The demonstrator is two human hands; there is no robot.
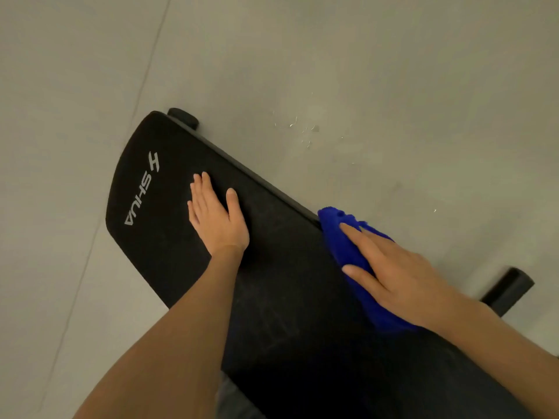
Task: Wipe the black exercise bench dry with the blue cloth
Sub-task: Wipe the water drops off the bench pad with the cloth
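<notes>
Your left arm [169, 343] is closest and comes in from 6 o'clock. Your right arm [499, 340] comes in from 4 o'clock. Both reach over the bench [287, 313], which is black and runs from 5 o'clock up to 10 o'clock. Your left hand [216, 219] lies flat on the bench top, near its far end. Its fingers are straight and close together and point to 11 o'clock, with the thumb out to the side. It holds nothing. Just past it, toward 9 o'clock, is the white word SHUA [139, 198]. Your right hand [402, 276] is at 3 o'clock from the left one, well apart from it. It rests on the cloth [341, 240] and presses it down with the pointer finger and thumb stretched out, not wrapped around it. The other fingers are hidden behind the hand. The cloth is blue and bunched up. It sits on the bench's long edge on the 3 o'clock side, and part of it pokes out past that edge. A round black cap [183, 117] sticks out by the far end at 11 o'clock. A black bar [508, 290] shows at 3 o'clock, behind your right wrist. The floor [393, 55] is gray, with a few small shiny drops [302, 128] at 12 o'clock from the cloth.
</notes>
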